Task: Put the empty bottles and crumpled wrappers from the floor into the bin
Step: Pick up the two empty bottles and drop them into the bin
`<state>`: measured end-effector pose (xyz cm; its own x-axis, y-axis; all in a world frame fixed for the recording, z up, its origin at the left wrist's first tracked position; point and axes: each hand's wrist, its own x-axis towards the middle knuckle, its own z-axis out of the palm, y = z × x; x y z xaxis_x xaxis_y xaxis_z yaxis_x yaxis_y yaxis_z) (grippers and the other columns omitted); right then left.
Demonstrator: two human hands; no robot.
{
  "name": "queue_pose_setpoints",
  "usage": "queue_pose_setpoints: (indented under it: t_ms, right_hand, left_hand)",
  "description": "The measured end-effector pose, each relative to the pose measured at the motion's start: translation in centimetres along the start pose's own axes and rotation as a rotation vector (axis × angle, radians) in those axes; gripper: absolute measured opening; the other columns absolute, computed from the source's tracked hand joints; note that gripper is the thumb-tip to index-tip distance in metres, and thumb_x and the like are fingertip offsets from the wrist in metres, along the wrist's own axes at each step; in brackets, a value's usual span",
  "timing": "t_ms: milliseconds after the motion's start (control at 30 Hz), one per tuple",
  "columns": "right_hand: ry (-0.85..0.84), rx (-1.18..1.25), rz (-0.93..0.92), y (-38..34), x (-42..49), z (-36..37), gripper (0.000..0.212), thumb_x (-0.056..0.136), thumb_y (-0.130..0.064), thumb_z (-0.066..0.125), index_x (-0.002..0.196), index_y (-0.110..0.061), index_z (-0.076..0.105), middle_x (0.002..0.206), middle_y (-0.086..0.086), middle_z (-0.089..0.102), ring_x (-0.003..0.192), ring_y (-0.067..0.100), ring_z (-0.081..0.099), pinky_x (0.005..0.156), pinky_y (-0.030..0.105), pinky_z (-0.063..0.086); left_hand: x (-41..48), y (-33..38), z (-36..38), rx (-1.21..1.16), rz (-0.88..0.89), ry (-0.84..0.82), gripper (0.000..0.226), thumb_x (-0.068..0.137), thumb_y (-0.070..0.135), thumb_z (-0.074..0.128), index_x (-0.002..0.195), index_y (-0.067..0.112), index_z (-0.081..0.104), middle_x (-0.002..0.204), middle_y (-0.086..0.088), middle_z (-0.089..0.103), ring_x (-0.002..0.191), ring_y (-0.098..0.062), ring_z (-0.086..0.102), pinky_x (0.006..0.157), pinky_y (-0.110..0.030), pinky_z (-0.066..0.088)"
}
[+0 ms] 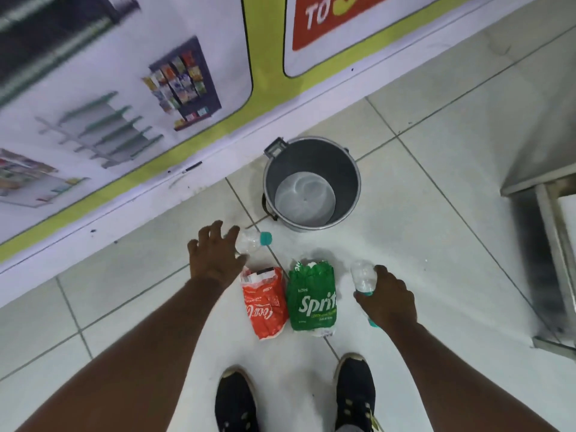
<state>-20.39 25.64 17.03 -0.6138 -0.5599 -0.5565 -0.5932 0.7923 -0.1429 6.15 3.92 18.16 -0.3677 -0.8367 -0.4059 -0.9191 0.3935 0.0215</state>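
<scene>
A grey bin stands open on the tiled floor by the wall, with nothing visible inside it. My left hand grips a clear plastic bottle with a teal cap just left of the bin. My right hand is closed around a second clear bottle, its teal cap sticking out below my palm. Between my hands, on the floor, lie a red Coca-Cola wrapper and a green Sprite wrapper, side by side and touching.
A wall with a printed banner runs along the left and back. A metal counter or shelf frame stands at the right. My two dark shoes are on the tiles just below the wrappers.
</scene>
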Motion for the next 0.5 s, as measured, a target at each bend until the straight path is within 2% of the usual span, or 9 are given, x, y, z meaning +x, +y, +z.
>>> queue_pose_setpoints:
  t_ms: [133, 267, 367, 500]
  right_hand:
    - [0.121, 0.149, -0.118, -4.1, -1.8, -6.9, 0.071, 0.074, -0.042, 0.077, 0.133, -0.016, 0.049, 0.117, 0.008, 0.067, 0.107, 0.034, 0.06, 0.089, 0.042, 0.045]
    - [0.196, 0.386, -0.218, -8.5, -1.8, -12.4, 0.066, 0.069, -0.042, 0.083, 0.124, -0.025, 0.05, 0.106, 0.006, 0.072, 0.096, 0.034, 0.067, 0.085, 0.043, 0.053]
    - [0.244, 0.428, -0.307, -12.0, -1.0, -15.4, 0.067, 0.068, -0.039, 0.084, 0.124, -0.03, 0.048, 0.102, 0.009, 0.072, 0.09, 0.033, 0.068, 0.08, 0.041, 0.056]
    - [0.296, 0.451, -0.367, -15.4, 0.6, -17.0, 0.069, 0.066, -0.034, 0.083, 0.127, -0.028, 0.051, 0.101, 0.013, 0.071, 0.094, 0.037, 0.066, 0.083, 0.047, 0.054]
  left_hand:
    - [-3.9, 1.5, -5.3, -0.281, -0.076, 0.072, 0.071, 0.074, 0.06, 0.068, 0.135, 0.029, 0.049, 0.144, -0.009, 0.045, 0.128, -0.034, 0.04, 0.097, -0.049, 0.041]
    - [-5.9, 3.0, -8.3, -0.538, -0.163, 0.097, 0.074, 0.071, 0.068, 0.066, 0.134, 0.033, 0.048, 0.145, -0.006, 0.043, 0.13, -0.031, 0.039, 0.099, -0.048, 0.042]
    - [-6.1, 3.4, -9.7, -0.612, -0.222, 0.099, 0.077, 0.07, 0.073, 0.062, 0.134, 0.033, 0.048, 0.147, -0.006, 0.041, 0.132, -0.03, 0.037, 0.102, -0.048, 0.04]
    - [-5.1, 3.5, -10.8, -0.62, -0.212, 0.131, 0.079, 0.071, 0.076, 0.059, 0.136, 0.033, 0.047, 0.148, -0.005, 0.041, 0.134, -0.029, 0.035, 0.104, -0.05, 0.038]
